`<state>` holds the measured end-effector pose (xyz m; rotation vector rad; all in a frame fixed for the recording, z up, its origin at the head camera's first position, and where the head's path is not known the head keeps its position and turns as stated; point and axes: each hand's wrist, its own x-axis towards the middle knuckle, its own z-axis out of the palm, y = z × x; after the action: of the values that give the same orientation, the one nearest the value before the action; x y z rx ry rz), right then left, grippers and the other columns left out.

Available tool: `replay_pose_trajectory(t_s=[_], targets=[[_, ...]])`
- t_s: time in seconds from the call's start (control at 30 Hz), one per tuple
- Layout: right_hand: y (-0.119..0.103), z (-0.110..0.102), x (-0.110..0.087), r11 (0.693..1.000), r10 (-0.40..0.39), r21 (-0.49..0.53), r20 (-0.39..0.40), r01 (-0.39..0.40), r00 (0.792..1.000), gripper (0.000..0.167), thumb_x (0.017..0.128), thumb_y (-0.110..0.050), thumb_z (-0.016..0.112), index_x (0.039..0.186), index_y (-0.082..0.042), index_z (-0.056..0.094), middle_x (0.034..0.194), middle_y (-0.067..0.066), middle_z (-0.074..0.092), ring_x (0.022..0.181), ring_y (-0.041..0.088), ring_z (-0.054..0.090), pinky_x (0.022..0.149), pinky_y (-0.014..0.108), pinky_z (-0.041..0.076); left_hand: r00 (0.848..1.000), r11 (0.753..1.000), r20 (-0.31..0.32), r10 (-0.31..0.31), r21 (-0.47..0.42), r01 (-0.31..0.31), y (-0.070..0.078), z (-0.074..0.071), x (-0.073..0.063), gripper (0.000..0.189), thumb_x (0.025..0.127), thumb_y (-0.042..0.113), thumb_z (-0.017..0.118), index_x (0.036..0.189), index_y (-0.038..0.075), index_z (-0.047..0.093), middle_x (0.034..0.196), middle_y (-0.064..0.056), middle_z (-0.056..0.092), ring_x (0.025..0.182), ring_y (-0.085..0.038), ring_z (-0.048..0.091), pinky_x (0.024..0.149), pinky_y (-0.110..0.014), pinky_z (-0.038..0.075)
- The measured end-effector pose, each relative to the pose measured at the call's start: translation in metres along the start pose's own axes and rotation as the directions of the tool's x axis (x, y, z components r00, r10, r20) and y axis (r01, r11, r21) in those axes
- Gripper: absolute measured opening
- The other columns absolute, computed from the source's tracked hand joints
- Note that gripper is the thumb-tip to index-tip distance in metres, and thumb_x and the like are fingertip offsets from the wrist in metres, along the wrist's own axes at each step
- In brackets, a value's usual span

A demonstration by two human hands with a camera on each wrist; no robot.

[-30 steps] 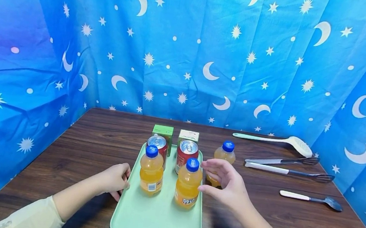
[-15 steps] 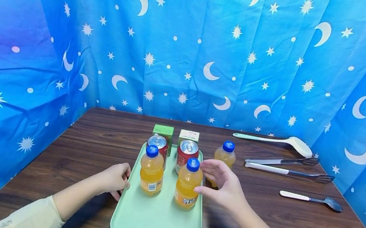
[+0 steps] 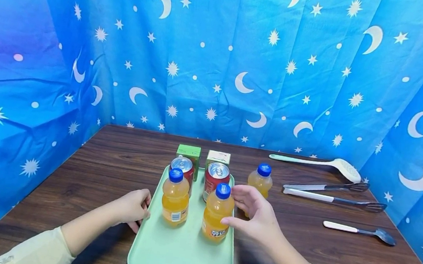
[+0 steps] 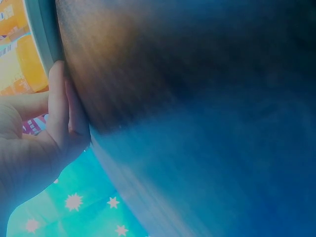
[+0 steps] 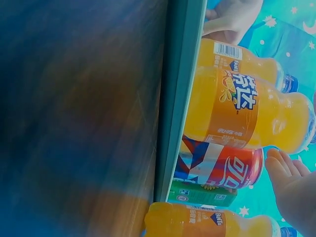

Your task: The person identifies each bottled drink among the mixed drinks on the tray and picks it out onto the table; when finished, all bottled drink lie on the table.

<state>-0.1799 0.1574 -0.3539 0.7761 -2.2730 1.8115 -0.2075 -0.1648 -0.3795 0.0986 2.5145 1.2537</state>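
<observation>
The wooden table point(image 3: 93, 171) fills the lower half of the head view. On it lies the pale green tray point(image 3: 181, 259), close to the person. At the tray's 12 o'clock end stand two red cans point(image 3: 216, 176), with two green cartons point(image 3: 188, 152) on the table just behind them. In front of the cans stand the left orange bottle point(image 3: 174, 199) and the right orange bottle point(image 3: 217, 213). A third orange bottle point(image 3: 260, 180) stands off the tray, on the table at about 2 o'clock from it. Four utensils point(image 3: 335, 199) lie well apart at 3 o'clock.

The left hand point(image 3: 133, 208) rests at the tray's 9 o'clock edge. In the left wrist view its fingers point(image 4: 57, 108) lie straight against the rim, not wrapped round it, so it steadies the tray and does not clasp it.

The right hand point(image 3: 258, 216) sits at 3 o'clock of the right orange bottle, between it and the third bottle. The thumb tip seems to touch the bottle's side. The fingers point(image 5: 289, 173) are spread and have not closed, so the hand grasps nothing.

The step in hand looks like the approach to a grasp on the right orange bottle, which stands upright on the tray. The next move would call for closing fingers and thumb round its body below the blue cap. The hand should take care not to knock the can just behind it.
</observation>
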Motion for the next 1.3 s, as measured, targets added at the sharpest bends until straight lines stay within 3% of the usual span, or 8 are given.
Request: replay_pose_trajectory(t_s=[0.23,0.7,1.3], targets=[[0.0007,0.0023,0.0003,1.0,0.009,-0.014,0.005,-0.009,1.0,0.063,0.068,-0.009,0.083,0.122,-0.007,0.049,0.12,0.009,0.059,0.113,0.019,0.056,0.094,0.039,0.047,1.0,1.0,0.006,0.002,-0.003,-0.002,0.0004,-0.0006,0.0002,0.021,0.082,-0.014,0.058,0.092,-0.003,0.043,0.076,-0.015,0.046,0.057,-0.025,0.06,0.045,-0.037,0.056],[0.0014,0.0059,0.0028,0.996,0.074,-0.05,0.013,-0.073,0.997,0.064,0.069,-0.013,0.084,0.122,-0.004,0.049,0.12,0.014,0.059,0.112,0.027,0.056,0.093,0.032,0.048,1.0,1.0,-0.011,-0.01,0.007,0.01,-0.0021,0.0005,0.0005,0.022,0.081,-0.015,0.059,0.091,-0.002,0.043,0.076,-0.015,0.046,0.057,-0.025,0.059,0.044,-0.036,0.056],[0.0002,0.0085,0.0033,0.996,0.068,-0.067,0.045,-0.065,0.997,0.06,0.071,-0.016,0.083,0.12,-0.006,0.05,0.119,0.01,0.06,0.115,0.027,0.055,0.094,0.043,0.047,1.0,1.0,-0.004,-0.007,0.005,0.007,-0.0015,0.0004,0.0007,0.022,0.081,-0.015,0.058,0.091,-0.002,0.043,0.076,-0.016,0.047,0.057,-0.026,0.059,0.044,-0.037,0.056]])
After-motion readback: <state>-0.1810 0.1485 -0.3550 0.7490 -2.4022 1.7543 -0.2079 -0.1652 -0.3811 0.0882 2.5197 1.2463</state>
